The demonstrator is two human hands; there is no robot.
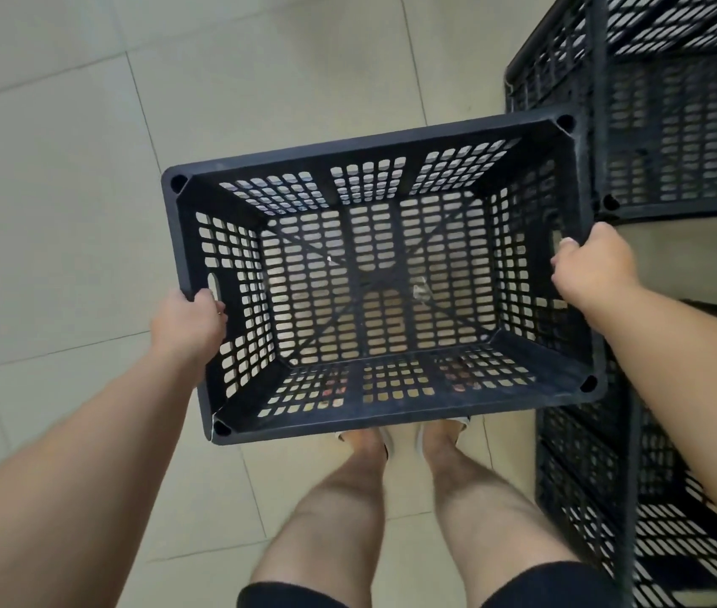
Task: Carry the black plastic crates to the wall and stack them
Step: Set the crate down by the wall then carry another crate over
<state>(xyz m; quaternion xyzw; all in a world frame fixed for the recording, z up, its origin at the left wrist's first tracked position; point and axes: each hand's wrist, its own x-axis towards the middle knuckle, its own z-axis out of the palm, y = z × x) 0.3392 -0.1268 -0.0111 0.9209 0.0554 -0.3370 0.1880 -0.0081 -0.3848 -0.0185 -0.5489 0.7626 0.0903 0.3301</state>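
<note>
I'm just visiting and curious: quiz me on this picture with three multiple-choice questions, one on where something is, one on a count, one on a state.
1. The spare crates stand:
A) at the person's left
B) at the person's right
C) inside the held crate

2. How many hands grip the held crate?
A) none
B) one
C) two

3. The held crate is:
A) lidded
B) upside down
C) open-topped

Answers:
1 B: they fill the picture's right edge.
2 C: the left hand and the right hand each clasp its rim.
3 C: we look straight in at its slotted bottom.
</note>
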